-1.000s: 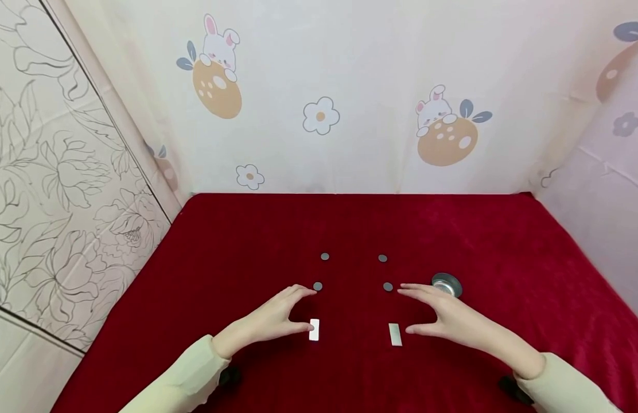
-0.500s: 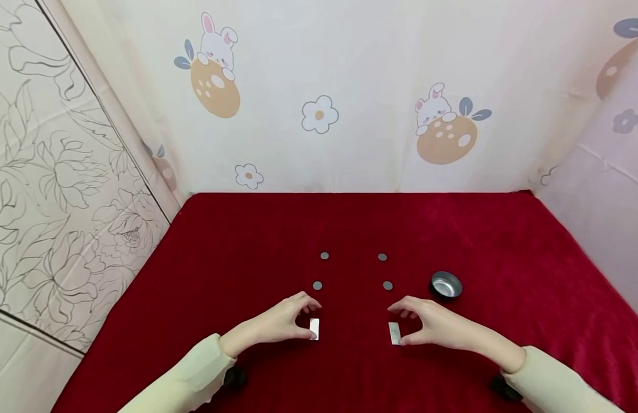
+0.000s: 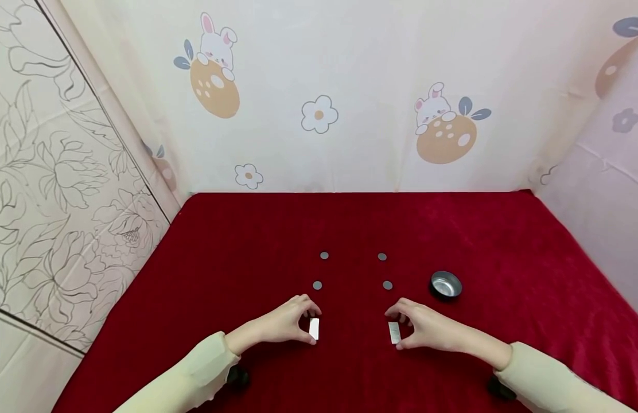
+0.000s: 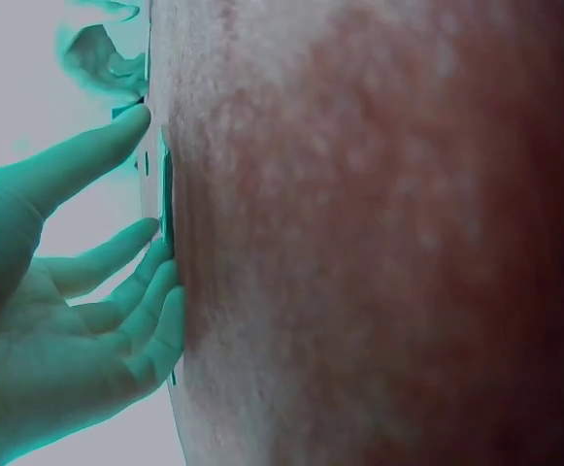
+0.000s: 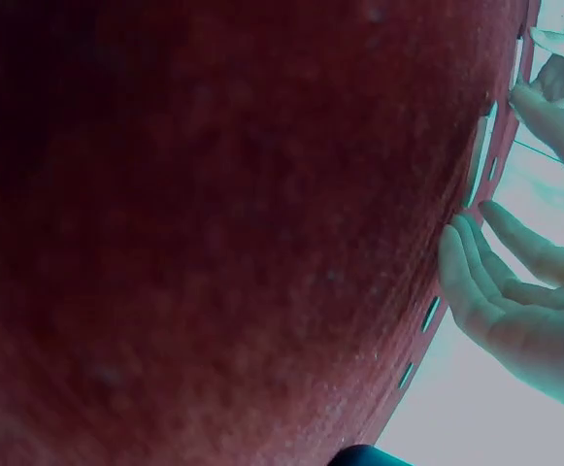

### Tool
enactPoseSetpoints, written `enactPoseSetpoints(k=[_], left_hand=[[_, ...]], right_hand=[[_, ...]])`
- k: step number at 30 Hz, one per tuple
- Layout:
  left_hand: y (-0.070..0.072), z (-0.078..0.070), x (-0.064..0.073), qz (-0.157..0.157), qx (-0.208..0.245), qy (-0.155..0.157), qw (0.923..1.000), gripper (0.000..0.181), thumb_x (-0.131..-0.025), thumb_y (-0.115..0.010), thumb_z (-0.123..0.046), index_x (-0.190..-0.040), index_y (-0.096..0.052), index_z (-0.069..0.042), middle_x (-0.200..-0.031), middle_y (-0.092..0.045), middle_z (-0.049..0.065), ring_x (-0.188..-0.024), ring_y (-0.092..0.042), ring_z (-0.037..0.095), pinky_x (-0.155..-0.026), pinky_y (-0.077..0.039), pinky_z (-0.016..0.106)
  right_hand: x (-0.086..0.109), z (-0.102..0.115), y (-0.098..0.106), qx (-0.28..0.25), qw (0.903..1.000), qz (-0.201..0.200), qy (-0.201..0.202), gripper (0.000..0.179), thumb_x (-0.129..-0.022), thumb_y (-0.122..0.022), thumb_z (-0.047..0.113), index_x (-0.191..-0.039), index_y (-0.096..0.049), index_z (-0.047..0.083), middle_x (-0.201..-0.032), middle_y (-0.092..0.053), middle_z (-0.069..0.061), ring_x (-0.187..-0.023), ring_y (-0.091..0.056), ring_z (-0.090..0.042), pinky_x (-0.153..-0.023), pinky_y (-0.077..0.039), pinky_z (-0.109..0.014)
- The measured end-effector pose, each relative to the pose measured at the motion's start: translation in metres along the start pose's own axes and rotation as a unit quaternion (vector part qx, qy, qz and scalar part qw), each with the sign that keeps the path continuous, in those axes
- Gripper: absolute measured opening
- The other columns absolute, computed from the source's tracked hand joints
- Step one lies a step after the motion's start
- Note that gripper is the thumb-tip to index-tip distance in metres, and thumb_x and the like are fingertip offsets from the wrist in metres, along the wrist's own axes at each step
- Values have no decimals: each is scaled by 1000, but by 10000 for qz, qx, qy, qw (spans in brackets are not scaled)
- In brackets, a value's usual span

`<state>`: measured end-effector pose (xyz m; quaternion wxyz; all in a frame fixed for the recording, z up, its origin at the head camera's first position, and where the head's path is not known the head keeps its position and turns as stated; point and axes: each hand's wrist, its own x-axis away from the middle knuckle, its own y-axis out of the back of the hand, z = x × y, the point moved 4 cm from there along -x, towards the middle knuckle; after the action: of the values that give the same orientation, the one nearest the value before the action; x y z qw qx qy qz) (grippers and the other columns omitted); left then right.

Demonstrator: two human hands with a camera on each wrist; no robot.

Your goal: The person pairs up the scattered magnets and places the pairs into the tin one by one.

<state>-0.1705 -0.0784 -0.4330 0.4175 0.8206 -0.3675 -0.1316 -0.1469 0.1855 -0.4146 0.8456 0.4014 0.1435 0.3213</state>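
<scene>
In the head view my left hand (image 3: 288,321) arches over a small shiny rectangular plate (image 3: 314,328) on the red cloth. Its thumb is at the near end and its fingertips are at the far end. Mirroring it, my right hand (image 3: 427,326) spans a second, duller silver rectangular plate (image 3: 394,332). Both plates lie flat. In the left wrist view the fingers and thumb bracket the thin plate (image 4: 166,189) seen edge-on, fingertips right at its lower end. The right wrist view shows its plate (image 5: 479,155) likewise between thumb and fingertips.
Several grey discs lie beyond the hands, among them a left one (image 3: 317,285) and a right one (image 3: 388,285). A small round metal dish (image 3: 446,284) sits past the right hand. Red cloth (image 3: 257,229) covers the table, and a patterned curtain (image 3: 370,69) hangs behind.
Both hands have come in round the plates: the right moved left and nearer, uncovering the dish, the left slightly right. Thumbs slid to the near ends and fingers curved more. Plates stayed put.
</scene>
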Motion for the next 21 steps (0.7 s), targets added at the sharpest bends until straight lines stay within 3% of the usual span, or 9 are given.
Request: enactPoseSetpoints(k=[10, 21], left_hand=[[-3, -1, -3, -140, -252, -146, 9995, 43, -63, -79, -22, -97, -56, -7, -89, -47, -4, -83, -40, 9, -74, -38, 19], [-2, -10, -4, -153, -805, -132, 9966, 35, -64, -78, -20, -90, -59, -5, -81, -49, -3, -77, -39, 8, -69, -37, 18]], right_hand=[[-4, 3, -5, 622, 9974, -304, 192, 34, -60, -77, 11, -89, -59, 6, -86, -48, 6, -74, -46, -6, -65, -42, -21], [-6, 6, -8, 873, 9955, -356, 134, 28, -55, -68, 3, -80, -56, 9, -79, -45, 8, -68, -40, -4, -59, -38, -17]])
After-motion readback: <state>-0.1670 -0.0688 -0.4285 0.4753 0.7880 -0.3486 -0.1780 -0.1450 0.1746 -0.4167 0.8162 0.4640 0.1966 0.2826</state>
